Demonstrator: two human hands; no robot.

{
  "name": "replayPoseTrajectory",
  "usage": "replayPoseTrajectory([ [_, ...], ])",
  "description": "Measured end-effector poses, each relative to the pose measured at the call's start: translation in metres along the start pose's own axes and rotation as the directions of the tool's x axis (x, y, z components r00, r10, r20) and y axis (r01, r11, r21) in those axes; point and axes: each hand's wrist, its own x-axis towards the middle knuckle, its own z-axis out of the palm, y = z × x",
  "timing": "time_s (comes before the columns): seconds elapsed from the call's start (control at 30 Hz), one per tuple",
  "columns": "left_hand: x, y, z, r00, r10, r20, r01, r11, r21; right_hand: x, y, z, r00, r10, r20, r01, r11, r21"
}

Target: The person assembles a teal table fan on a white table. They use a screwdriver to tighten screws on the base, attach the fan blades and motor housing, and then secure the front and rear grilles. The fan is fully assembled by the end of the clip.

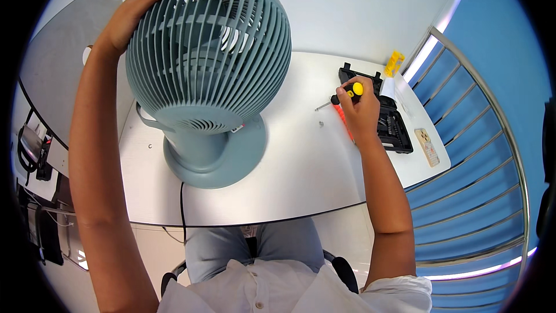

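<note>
A grey-green desk fan (208, 64) with a round slatted grille stands on the white table, its head tilted and its round base (231, 159) flat on the top. My left hand (136, 14) grips the upper left of the fan's head, fingers laid over its rim. To the right of the fan, my right hand (360, 110) is closed round a screwdriver (351, 91) with a yellow and black handle. The screwdriver's metal shaft points left, apart from the fan. Just below its tip lies a small metal piece (321, 124), too small to name.
An open black tool case (395, 133) with bits lies beyond my right hand, beside an orange-red strip (340, 115). A pale remote control (427, 147) and a yellow-and-white object (394, 64) are farther right. A metal railing (492, 98) borders the table; a black cord (183, 208) hangs over the front edge.
</note>
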Motion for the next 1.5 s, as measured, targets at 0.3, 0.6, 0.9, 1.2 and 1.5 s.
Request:
replayPoseTrajectory([
  [0.3, -0.005, 0.014, 0.002, 0.999, -0.032, 0.021, 0.033, 0.998, -0.055, 0.001, 0.003, 0.006, 1.0, 0.022, -0.013, -0.022, 1.0, -0.008],
  [0.6, -0.007, 0.01, 0.0, 0.999, 0.029, -0.027, -0.028, 0.999, 0.037, 0.033, -0.068, -0.046, 0.877, 0.142, -0.458, 0.156, 0.819, 0.553],
  [0.9, 0.007, 0.018, -0.004, 0.998, -0.043, 0.04, 0.043, 0.999, -0.013, 0.098, -0.139, -0.043, 0.886, 0.209, -0.414, 0.36, 0.253, 0.898],
  [1.2, 0.0, 0.023, -0.001, 0.998, -0.033, -0.045, 0.039, 0.991, 0.129, 0.089, -0.198, 0.021, 0.917, 0.283, -0.281, 0.204, 0.273, 0.94],
  [1.5, -0.003, 0.025, -0.001, 0.999, 0.001, -0.048, 0.008, 0.984, 0.181, 0.089, -0.202, 0.029, 0.928, 0.241, -0.283, 0.201, 0.313, 0.928],
])
